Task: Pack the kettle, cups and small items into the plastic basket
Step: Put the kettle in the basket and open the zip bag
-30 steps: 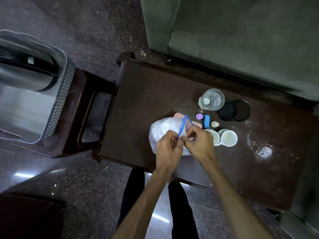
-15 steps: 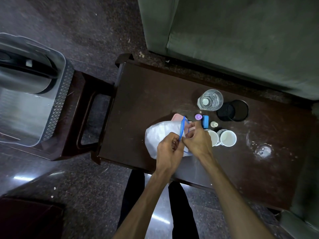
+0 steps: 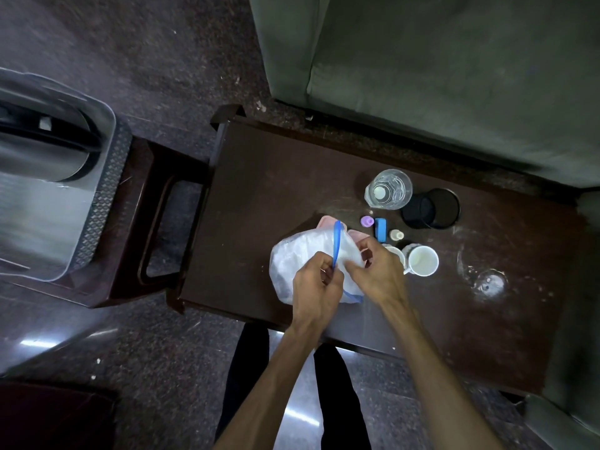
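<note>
Under both our hands lies the bag (image 3: pixel 305 258), left hand (image 3: pixel 316 287) pinching its blue strip (image 3: pixel 337 243), right hand (image 3: pixel 376 271) gripping plastic, with the basket (image 3: pixel 107 186) far off to our left.

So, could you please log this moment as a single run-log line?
left hand: gripping blue strip | right hand: on white bag | kettle: in basket | cups: on table
</note>
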Motion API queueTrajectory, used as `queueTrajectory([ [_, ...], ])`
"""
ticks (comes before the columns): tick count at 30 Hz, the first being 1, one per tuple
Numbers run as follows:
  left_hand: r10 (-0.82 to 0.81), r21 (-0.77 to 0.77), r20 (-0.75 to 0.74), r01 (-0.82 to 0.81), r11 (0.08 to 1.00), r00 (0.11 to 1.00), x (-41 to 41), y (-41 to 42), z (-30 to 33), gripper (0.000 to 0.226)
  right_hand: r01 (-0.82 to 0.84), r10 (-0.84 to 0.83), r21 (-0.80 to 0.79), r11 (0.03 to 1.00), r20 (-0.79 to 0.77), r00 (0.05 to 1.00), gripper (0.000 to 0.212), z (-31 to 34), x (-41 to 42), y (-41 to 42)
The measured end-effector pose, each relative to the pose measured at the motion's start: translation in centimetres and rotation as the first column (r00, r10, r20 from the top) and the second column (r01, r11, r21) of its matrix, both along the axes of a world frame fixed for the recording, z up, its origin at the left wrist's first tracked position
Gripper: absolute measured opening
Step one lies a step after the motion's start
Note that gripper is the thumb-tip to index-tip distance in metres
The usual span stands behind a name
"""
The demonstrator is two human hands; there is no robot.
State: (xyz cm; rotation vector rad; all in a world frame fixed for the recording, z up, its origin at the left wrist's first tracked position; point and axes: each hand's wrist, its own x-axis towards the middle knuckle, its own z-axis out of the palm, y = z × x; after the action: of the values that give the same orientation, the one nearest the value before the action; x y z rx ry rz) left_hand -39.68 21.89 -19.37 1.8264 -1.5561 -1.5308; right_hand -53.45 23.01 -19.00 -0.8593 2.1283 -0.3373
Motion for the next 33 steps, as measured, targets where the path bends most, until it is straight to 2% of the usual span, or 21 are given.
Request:
queueTrajectory([
  [3,-0.020,-0.003,0.027,0.020,1.000,0.999,0.0,0.0,-0.3,0.014,-0.068,0.067,-0.034,0.997,-0.032,0.997,0.016,-0.2,-0.3,0.1],
  [5,-0.023,-0.005,0.043,0.023,1.000,0.999,0.0,-0.1,-0.3,0.018,-0.059,0.055,-0.057,0.997,-0.073,0.996,0.009,-0.2,-0.8,0.2],
  [8,-0.025,-0.011,0.058,0.026,1.000,0.998,-0.1,0.0,-0.2,0.017,0.028,-0.030,-0.053,0.998,-0.045,0.999,0.014,0.1,-1.8,0.5],
  [11,-0.036,-0.020,0.045,0.037,0.999,0.998,-0.4,0.2,0.0,0.015,0.077,-0.077,0.002,0.997,0.135,0.988,0.014,0.3,-2.3,0.7],
  [13,-0.047,-0.018,0.041,0.048,0.999,0.998,-0.6,0.4,0.0,0.014,0.080,-0.088,0.049,0.996,0.203,0.975,0.024,0.1,-2.2,0.6],
  [17,-0.074,-0.003,0.055,0.075,0.997,0.996,-0.7,0.8,-0.3,0.011,0.020,-0.027,0.088,0.996,0.077,0.997,0.026,-0.7,-1.7,0.1],
  [20,-0.081,0.001,0.040,0.081,0.997,0.996,-0.6,1.2,-0.3,0.009,-0.045,0.042,0.083,0.996,0.046,0.998,0.033,-0.7,-1.5,0.1],
  [26,-0.072,0.010,0.023,0.072,0.997,0.997,-0.7,1.3,-0.2,0.009,0.057,-0.065,0.117,0.992,0.071,0.995,0.021,-0.5,-1.5,1.2],
  [30,-0.083,0.007,0.014,0.083,0.997,0.996,-0.9,1.3,-0.1,0.009,0.107,-0.130,0.174,0.979,0.130,0.983,0.031,-0.8,-0.9,1.7],
  [33,-0.086,0.015,0.019,0.086,0.996,0.996,-1.0,1.4,-0.2,0.010,0.075,-0.096,0.156,0.985,0.130,0.987,0.026,-1.2,-0.4,1.9],
])
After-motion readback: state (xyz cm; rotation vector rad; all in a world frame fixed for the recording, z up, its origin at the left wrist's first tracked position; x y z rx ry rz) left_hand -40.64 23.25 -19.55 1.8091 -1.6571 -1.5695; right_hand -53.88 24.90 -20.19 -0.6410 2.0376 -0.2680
